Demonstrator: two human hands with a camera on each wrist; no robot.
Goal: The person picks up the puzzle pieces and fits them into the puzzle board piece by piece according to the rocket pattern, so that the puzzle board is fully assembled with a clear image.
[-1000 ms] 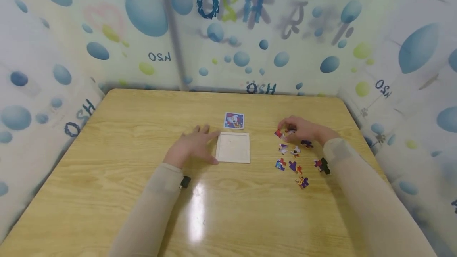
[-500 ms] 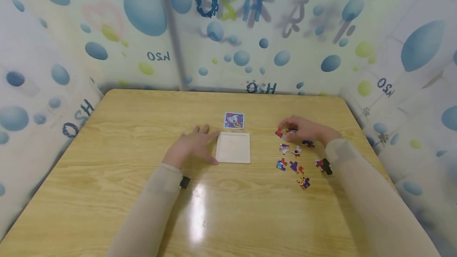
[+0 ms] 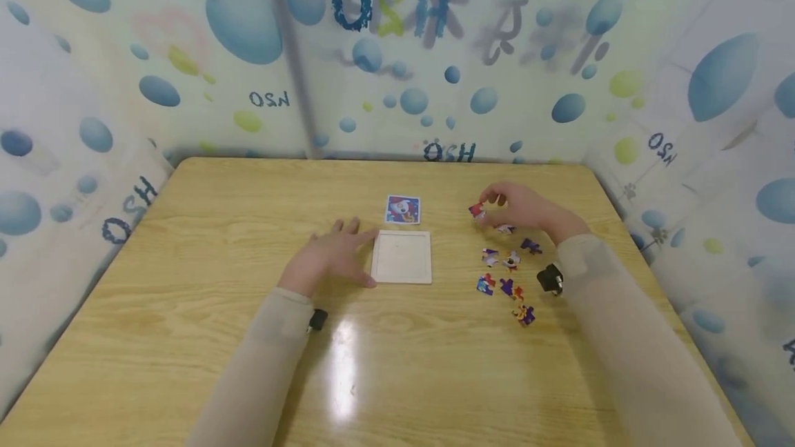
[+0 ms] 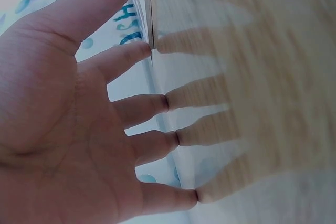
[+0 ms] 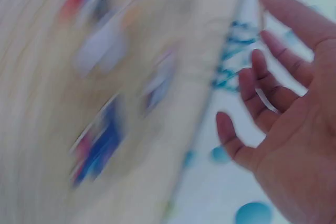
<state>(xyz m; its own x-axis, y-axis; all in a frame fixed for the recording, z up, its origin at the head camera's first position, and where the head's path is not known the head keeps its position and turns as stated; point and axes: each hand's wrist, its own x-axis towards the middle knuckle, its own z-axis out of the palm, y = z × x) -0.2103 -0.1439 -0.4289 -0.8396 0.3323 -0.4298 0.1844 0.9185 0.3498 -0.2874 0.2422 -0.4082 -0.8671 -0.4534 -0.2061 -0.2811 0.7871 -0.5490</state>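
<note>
My right hand (image 3: 518,209) pinches a red and white jigsaw puzzle piece (image 3: 476,210) between thumb and forefinger, raised over the table. In the right wrist view that piece (image 5: 262,17) shows edge-on as a thin strip, the other fingers loosely bent. With fingers spread, my left hand (image 3: 329,257) rests on the table, thumb and forefinger at the left edge of a pale square puzzle tray (image 3: 402,257). The left wrist view shows its fingertips (image 4: 157,102) on the glossy tabletop. Several loose pieces lie below the right hand, including a white one (image 3: 505,229) and a purple one (image 3: 531,246).
A square picture card (image 3: 403,210) lies just behind the tray. Further pieces, such as a blue and red one (image 3: 486,284) and a yellow and purple one (image 3: 524,314), are scattered right of the tray. Printed curtain-like walls (image 3: 410,102) surround the wooden table (image 3: 248,205).
My right hand has lifted the red and white puzzle piece and shifted slightly away from me, uncovering a white piece beneath. The left hand stays at the tray.
</note>
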